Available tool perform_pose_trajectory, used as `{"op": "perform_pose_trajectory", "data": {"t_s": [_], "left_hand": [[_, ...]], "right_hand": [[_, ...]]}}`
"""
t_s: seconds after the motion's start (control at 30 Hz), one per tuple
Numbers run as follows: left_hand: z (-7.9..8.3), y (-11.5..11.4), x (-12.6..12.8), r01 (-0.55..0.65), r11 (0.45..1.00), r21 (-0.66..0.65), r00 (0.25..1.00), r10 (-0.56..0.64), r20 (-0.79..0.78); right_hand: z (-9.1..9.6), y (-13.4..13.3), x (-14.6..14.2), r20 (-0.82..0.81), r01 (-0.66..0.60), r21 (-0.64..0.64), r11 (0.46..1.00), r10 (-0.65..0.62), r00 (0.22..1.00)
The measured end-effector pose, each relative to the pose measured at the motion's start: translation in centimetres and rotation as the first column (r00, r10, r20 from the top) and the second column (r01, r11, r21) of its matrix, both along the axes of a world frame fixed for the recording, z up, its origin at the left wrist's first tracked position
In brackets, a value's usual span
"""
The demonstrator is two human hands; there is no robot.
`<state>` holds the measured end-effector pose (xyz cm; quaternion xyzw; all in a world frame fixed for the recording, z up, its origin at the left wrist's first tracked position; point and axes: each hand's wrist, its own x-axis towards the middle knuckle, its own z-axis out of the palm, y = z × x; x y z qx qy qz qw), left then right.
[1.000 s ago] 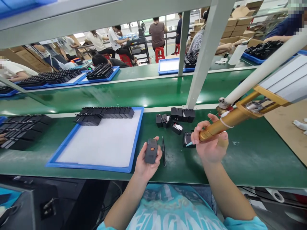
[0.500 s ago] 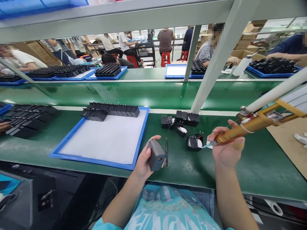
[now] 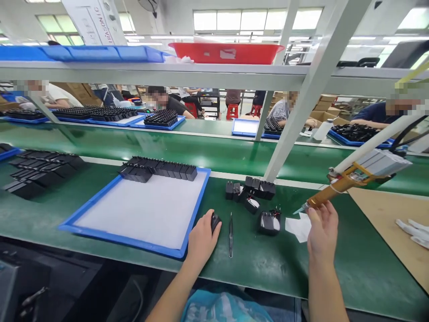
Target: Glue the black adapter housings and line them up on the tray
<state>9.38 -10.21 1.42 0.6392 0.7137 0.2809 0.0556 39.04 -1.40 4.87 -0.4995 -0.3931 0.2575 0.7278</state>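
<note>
My left hand [image 3: 203, 239] is closed round a black power adapter [image 3: 215, 221], mostly hidden by the fingers, just right of the blue-rimmed tray. Beside it, tweezers [image 3: 231, 237] lie on the green bench. My right hand [image 3: 322, 226] grips the lower end of a gold-brown glue dispenser [image 3: 330, 191]. Its pale blue nozzle [image 3: 300, 209] points down left over a white piece of paper [image 3: 298, 228]. An open adapter [image 3: 270, 222] with a white part and wires inside stands left of the paper. Behind it several more adapters [image 3: 259, 188] are grouped.
The white-lined tray [image 3: 187, 232] holds rows of black adapters [image 3: 161, 167] at its far edge. More adapters [image 3: 43, 170] stand at far left. A slanted grey post [image 3: 295, 116] rises behind the bench. Brown board [image 3: 385, 223] lies at right. Co-workers sit across the line.
My right hand has drawn the dispenser nozzle away from the open adapter, up and right. My left hand has turned over its adapter, now largely covered. The view has tilted upward.
</note>
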Motion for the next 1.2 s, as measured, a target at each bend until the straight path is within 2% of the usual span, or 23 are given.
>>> {"op": "perform_pose_trajectory", "data": {"t_s": [0.13,0.2,0.23,0.27,0.3,0.37,0.4,0.47,0.53,0.63,0.73,0.8,0.87,0.93,1.07,1.2], "left_hand": [[0.4,0.4,1.2,-0.03,0.999,-0.014,0.986,0.028,-0.162],[0.8,0.4,1.7,-0.047,0.998,-0.05,0.981,0.036,-0.192],[1.0,0.4,1.9,-0.058,0.996,-0.067,0.98,0.044,-0.194],[1.1,0.4,2.1,-0.069,0.994,-0.082,0.98,0.052,-0.192],[1.2,0.3,2.2,-0.074,0.992,-0.099,0.98,0.054,-0.189],[1.3,0.0,2.2,-0.078,0.988,-0.134,0.982,0.053,-0.179],[1.3,-0.2,2.2,-0.084,0.985,-0.149,0.984,0.058,-0.169],[1.3,-0.8,2.0,-0.095,0.98,-0.176,0.99,0.075,-0.12],[1.1,-1.5,1.7,-0.065,0.983,-0.172,0.998,0.065,-0.008],[0.8,-3.0,0.8,0.112,0.988,-0.108,0.955,-0.077,0.286],[0.4,-4.4,-0.1,0.279,0.957,-0.074,0.798,-0.189,0.573],[0.2,-4.7,-0.7,0.325,0.943,-0.066,0.683,-0.186,0.706],[-0.1,-4.2,-1.1,0.316,0.946,-0.068,0.571,-0.132,0.81],[-0.4,-3.3,-1.3,0.303,0.948,-0.097,0.481,-0.065,0.874],[-0.5,-1.7,-1.4,0.342,0.928,-0.151,0.413,-0.004,0.911],[-0.1,-1.1,-1.5,0.369,0.914,-0.165,0.324,0.04,0.945]], "right_hand": [[0.6,-1.9,-1.6,0.094,0.092,0.105,0.99,-0.102,0.99],[0.6,-3.8,-4.0,0.179,-0.013,0.134,0.991,-0.011,0.984],[0.5,-4.8,-5.5,0.26,-0.139,0.091,0.986,0.111,0.959],[0.2,-5.8,-7.1,0.376,-0.303,0.025,0.953,0.272,0.886],[0.0,-6.6,-8.7,0.498,-0.438,-0.034,0.898,0.396,0.772],[-0.7,-7.8,-11.8,0.674,-0.618,-0.141,0.774,0.532,0.512],[-1.1,-8.1,-13.0,0.712,-0.65,-0.181,0.738,0.554,0.431],[-1.8,-8.5,-14.6,0.761,-0.649,-0.208,0.731,0.538,0.363],[-2.3,-8.5,-15.1,0.799,-0.617,-0.19,0.764,0.485,0.355],[-2.7,-8.5,-14.5,0.834,-0.595,-0.142,0.791,0.419,0.359],[-2.5,-8.6,-13.5,0.826,-0.608,-0.106,0.787,0.41,0.387],[-2.4,-8.7,-13.0,0.82,-0.619,-0.093,0.78,0.413,0.396],[-2.3,-8.8,-12.9,0.826,-0.616,-0.092,0.783,0.405,0.392],[-2.5,-8.8,-12.9,0.84,-0.594,-0.101,0.798,0.388,0.38],[-3.1,-8.9,-13.1,0.867,-0.561,-0.115,0.82,0.359,0.346],[-3.2,-9.0,-13.2,0.89,-0.546,-0.122,0.829,0.335,0.308]]}}
